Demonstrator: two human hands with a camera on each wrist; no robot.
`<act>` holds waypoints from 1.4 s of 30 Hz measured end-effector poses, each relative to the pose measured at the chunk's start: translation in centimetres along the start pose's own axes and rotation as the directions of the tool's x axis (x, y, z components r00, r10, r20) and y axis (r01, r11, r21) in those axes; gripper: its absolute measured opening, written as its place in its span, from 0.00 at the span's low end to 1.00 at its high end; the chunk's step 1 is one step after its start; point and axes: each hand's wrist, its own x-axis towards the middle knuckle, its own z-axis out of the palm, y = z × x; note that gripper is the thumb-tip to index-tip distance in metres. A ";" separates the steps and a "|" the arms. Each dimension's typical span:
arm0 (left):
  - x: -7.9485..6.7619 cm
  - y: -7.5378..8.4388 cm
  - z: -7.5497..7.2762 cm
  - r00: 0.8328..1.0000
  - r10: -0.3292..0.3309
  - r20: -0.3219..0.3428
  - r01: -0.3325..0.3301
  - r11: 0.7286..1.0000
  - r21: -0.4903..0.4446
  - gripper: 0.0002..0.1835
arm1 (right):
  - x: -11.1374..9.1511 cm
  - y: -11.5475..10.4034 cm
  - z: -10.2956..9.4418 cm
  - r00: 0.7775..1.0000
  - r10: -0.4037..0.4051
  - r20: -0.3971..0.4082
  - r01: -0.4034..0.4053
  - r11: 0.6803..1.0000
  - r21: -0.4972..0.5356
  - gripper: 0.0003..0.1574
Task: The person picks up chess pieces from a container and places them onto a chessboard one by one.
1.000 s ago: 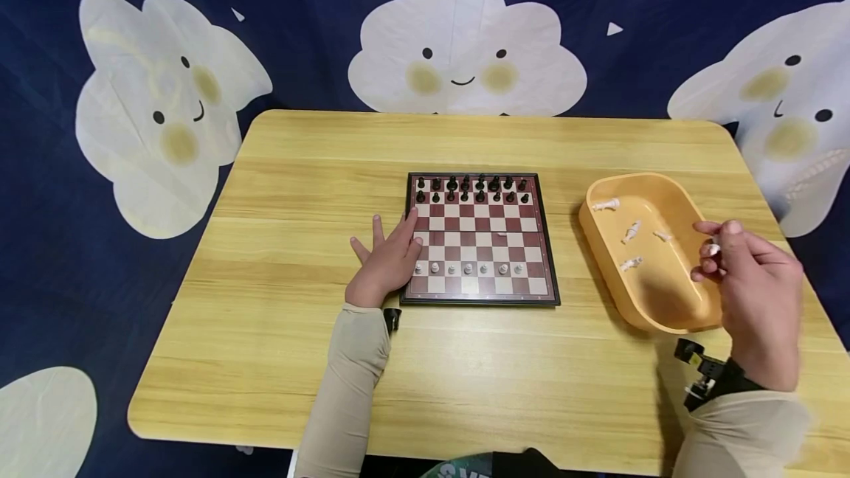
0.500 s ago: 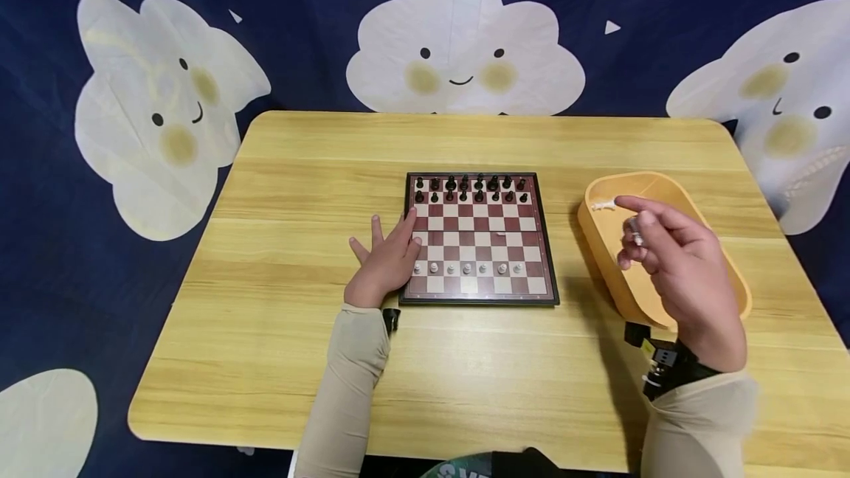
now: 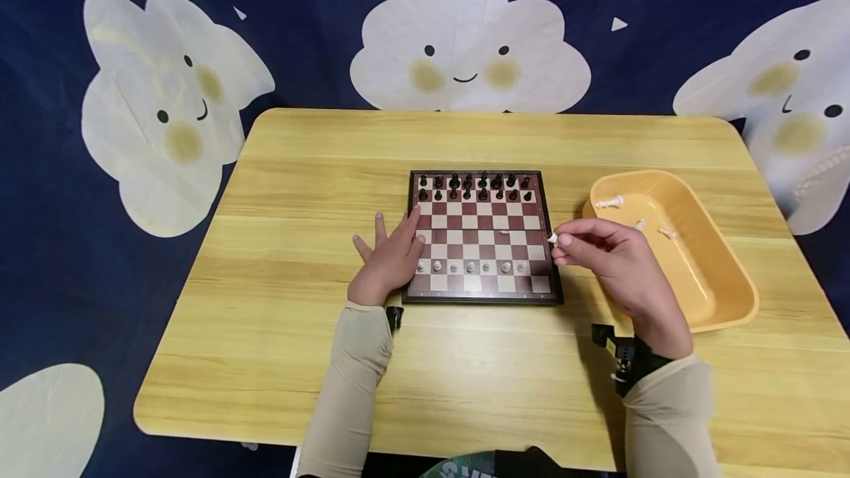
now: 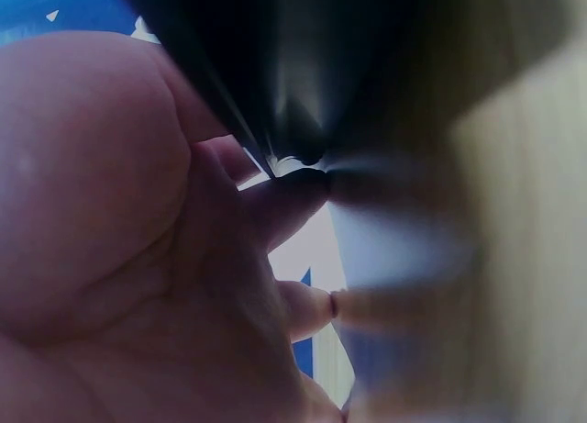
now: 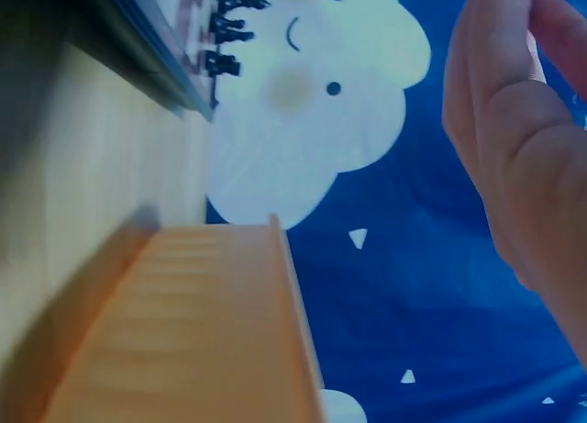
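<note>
A chessboard (image 3: 478, 285) lies in the middle of the table. Black chess pieces (image 3: 483, 181) stand in two rows along its far side, and a row of small white pieces (image 3: 471, 266) stands nearer the person. My left hand (image 3: 385, 268) rests against the board's left edge with its fingers spread; the left wrist view shows its palm (image 4: 101, 212) close to the dark board side. Just beyond the right edge of the board, my right hand (image 3: 624, 264) pinches a small white chess piece (image 3: 553, 238) between thumb and forefinger. In the right wrist view that piece is mostly hidden.
A yellow plastic bin (image 3: 710, 271) stands right of the board, partly behind the right forearm. Several white chess pieces (image 3: 609, 202) lie in it. The wooden table (image 3: 265, 271) ends at a dark blue cloth (image 3: 305, 35) with clouds.
My right hand has moved left from over the bin to the board's right edge, carrying the white chess piece. My left hand has stayed on the board's left edge.
</note>
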 end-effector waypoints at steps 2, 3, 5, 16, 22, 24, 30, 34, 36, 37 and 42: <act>0.0 0.0 0.0 1.000 0.000 0.002 0.000 1.000 -0.001 0.32 | 0.1 0.3 0.0 1.000 0.023 0.008 -0.023 0.999 -0.040 0.11; 0.0 -0.1 0.0 1.000 0.001 0.003 -0.001 1.000 -0.002 0.32 | 0.2 0.4 -0.1 0.999 0.033 0.010 -0.032 0.998 -0.051 0.12; 0.0 -0.1 0.0 1.000 0.002 0.003 -0.002 1.000 -0.006 0.32 | 0.2 0.6 -0.2 0.999 0.051 0.000 -0.051 0.995 -0.089 0.14; 0.0 0.1 0.0 1.000 0.004 -0.002 -0.004 1.000 -0.003 0.32 | 0.5 1.9 -0.7 0.994 0.051 -0.093 -0.077 0.947 -0.310 0.15; 0.1 0.0 0.1 1.000 0.004 -0.002 -0.004 1.000 0.003 0.32 | 0.4 2.4 -0.7 0.996 0.026 -0.081 -0.067 0.823 -0.565 0.09; 0.1 0.0 0.1 1.000 0.005 -0.001 -0.005 1.000 0.000 0.32 | 0.4 2.5 -0.7 0.998 0.025 -0.055 -0.054 0.783 -0.619 0.08; 0.2 0.0 0.1 1.000 0.000 0.001 0.000 1.000 -0.001 0.32 | 0.5 3.0 -0.7 0.999 0.037 0.029 -0.005 0.699 -0.715 0.05; 0.2 0.0 0.1 1.000 0.003 -0.002 -0.003 1.000 0.001 0.32 | 0.5 3.3 -0.7 0.998 0.018 0.053 0.026 0.675 -0.737 0.05; 0.2 0.0 0.1 1.000 0.003 -0.003 -0.003 1.000 0.002 0.32 | 0.5 3.4 -0.8 0.999 0.014 0.050 0.028 0.671 -0.741 0.06; 0.2 0.0 0.1 1.000 0.003 -0.003 -0.003 1.000 0.003 0.32 | 0.5 3.4 -0.8 0.999 0.015 0.050 0.027 0.668 -0.743 0.06; 0.3 -0.1 0.2 1.000 -0.003 0.001 0.003 1.000 0.002 0.32 | 0.5 3.5 -0.9 0.999 0.027 0.045 0.016 0.660 -0.751 0.07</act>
